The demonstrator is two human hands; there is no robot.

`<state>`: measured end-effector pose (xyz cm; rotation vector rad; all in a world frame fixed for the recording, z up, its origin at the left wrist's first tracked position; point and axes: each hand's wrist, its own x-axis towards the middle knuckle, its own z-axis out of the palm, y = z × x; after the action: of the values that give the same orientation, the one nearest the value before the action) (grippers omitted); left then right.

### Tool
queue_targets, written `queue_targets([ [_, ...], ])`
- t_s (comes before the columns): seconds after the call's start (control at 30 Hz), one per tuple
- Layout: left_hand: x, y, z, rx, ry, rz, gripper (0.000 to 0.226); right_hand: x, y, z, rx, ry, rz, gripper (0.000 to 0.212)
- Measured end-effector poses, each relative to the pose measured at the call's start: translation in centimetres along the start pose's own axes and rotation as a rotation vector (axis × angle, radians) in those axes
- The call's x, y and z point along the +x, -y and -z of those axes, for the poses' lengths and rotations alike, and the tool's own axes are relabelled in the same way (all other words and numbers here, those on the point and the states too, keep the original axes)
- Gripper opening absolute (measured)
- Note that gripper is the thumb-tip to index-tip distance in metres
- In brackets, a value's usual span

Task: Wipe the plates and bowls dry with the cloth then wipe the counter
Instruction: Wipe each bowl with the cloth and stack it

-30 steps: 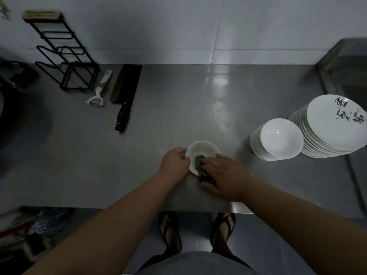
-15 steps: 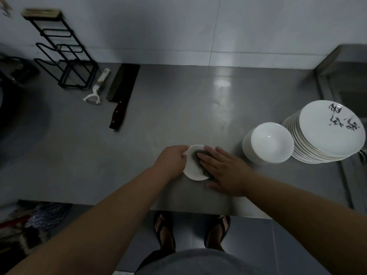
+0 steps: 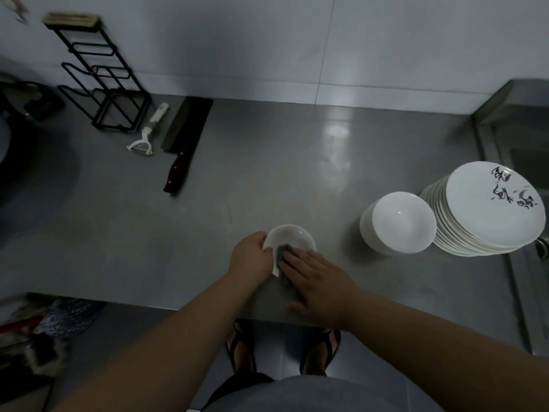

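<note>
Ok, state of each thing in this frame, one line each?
Small bowl: upright on the counter, being wiped inside.
Cloth: pressed into the bowl under the right hand.
Left hand: grips the bowl's rim.
Right hand: fingers flat on the cloth.
Bowl stack: upright, untouched.
Plate stack: beside the bowl stack, untouched.
Cleaver: flat on the counter.
Peeler: flat beside the cleaver.
Rack: standing, nothing in it.
</note>
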<state>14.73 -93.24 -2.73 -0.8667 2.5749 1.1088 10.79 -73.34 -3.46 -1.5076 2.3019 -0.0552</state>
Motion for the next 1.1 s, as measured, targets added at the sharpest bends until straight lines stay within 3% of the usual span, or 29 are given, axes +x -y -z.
queue_targets([
  [0.07,1.3,-0.3,0.5,0.079,0.072,-0.073,0.024,-0.3,-2.2,0.6,-0.096,0.004,0.112,0.088],
  [0.17,3.1,-0.9,1.1,0.158,0.188,-0.159,0.031,0.3,-5.0,1.9,-0.233,0.008,0.125,0.087],
  [0.33,4.7,-1.3,1.8,0.174,0.135,-0.166,0.020,-0.2,-1.2,0.8,-0.016,0.019,0.050,0.094],
  [0.5,3.6,-1.6,1.7,0.184,0.117,-0.224,0.020,0.6,-4.1,1.7,-0.182,0.022,0.069,0.085],
  [0.63,0.6,-0.6,0.8,-0.095,-0.016,0.013,0.032,0.9,-3.0,1.3,-0.064,-0.003,-0.056,0.094],
  [0.7,-1.4,0.0,-0.4,-0.124,-0.050,0.105,0.023,0.8,-1.7,1.0,-0.001,-0.009,-0.103,0.093],
  [0.8,-2.5,0.3,-0.9,-0.069,-0.052,0.089,0.010,0.3,-1.4,0.8,0.008,0.017,0.001,0.084],
  [0.97,1.7,-1.1,1.6,0.199,0.158,-0.105,0.029,1.0,-6.4,2.3,-0.234,-0.028,0.256,0.076],
  [1.03,3.0,-1.9,2.7,0.255,0.257,-0.126,0.035,1.5,-6.4,2.7,-0.180,0.025,0.201,0.083],
  [1.1,3.3,-1.9,3.2,0.166,0.302,-0.067,0.030,1.5,-5.1,2.1,-0.038,0.021,0.057,0.086],
])
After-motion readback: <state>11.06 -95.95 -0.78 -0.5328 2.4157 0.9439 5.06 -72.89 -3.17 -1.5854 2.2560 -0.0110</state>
